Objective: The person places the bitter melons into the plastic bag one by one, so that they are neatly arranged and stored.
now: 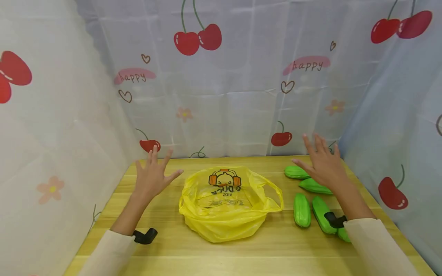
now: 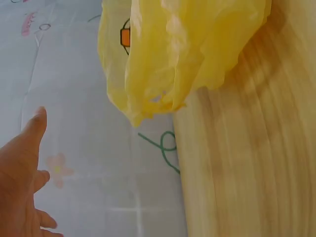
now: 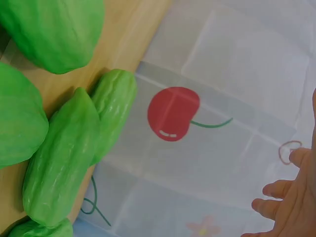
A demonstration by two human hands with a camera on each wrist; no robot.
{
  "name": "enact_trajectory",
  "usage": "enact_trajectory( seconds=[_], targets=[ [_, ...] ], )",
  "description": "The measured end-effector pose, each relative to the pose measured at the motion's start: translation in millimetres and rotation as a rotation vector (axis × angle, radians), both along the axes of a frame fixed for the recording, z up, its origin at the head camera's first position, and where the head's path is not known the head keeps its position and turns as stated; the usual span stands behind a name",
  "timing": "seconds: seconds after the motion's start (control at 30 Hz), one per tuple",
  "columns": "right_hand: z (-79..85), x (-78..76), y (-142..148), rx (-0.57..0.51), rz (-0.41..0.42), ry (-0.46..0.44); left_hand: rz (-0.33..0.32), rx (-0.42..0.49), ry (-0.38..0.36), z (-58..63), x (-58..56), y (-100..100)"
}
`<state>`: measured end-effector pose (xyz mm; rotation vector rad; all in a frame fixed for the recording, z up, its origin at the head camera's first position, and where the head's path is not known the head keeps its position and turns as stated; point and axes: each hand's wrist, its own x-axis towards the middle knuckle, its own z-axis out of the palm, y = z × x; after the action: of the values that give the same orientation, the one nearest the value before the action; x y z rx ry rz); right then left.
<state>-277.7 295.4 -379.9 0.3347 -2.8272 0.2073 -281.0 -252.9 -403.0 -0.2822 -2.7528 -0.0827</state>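
Note:
A yellow plastic bag (image 1: 224, 224) with a printed duck sits open-mouthed in the middle of the wooden table, one handle loop spread to the right. My left hand (image 1: 150, 179) is raised with fingers spread, left of the bag and apart from it; in the left wrist view the bag (image 2: 197, 44) is beyond the thumb. Fingers also spread, my right hand (image 1: 324, 165) hovers over the right side of the table. Under and beside it lie several ridged green vegetables (image 1: 302, 211), like bitter melons; the right wrist view shows these green vegetables (image 3: 61, 158) close up. Both hands hold nothing.
The wooden table (image 1: 193, 260) reaches back to a white curtain (image 1: 235, 115) printed with cherries and hearts. Curtain panels also stand along the left and right sides. Each wrist wears a black camera mount (image 1: 145, 236).

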Motion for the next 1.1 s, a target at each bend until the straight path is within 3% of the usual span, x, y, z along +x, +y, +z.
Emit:
enact_trajectory(
  seconds=[0.1, 0.33, 0.6, 0.7, 0.9, 1.1],
  targets=[
    [4.9, 9.0, -1, -0.045, 0.001, -0.003, -0.021, 0.052, -0.039, -2.1, 9.7, 6],
    [11.5, 29.7, 1, -0.121, 0.031, 0.018, -0.057, 0.261, -0.174, -23.8, 28.1, 21],
    [11.1, 48.8, 7, -0.184, 0.017, 0.038, -0.114, 0.567, -0.319, -46.8, 41.0, 33],
    [11.2, 56.6, 13, -0.246, 0.006, 0.018, -0.146, 0.671, -0.348, -55.2, 40.9, 37],
    [8.7, 66.6, 32, -0.366, -0.007, -0.021, -0.140, 0.748, -0.345, -74.7, 40.9, 44],
    [5.9, 74.2, 53, -0.456, 0.001, -0.077, -0.132, 0.761, -0.323, -83.4, 43.8, 51]
  ],
)
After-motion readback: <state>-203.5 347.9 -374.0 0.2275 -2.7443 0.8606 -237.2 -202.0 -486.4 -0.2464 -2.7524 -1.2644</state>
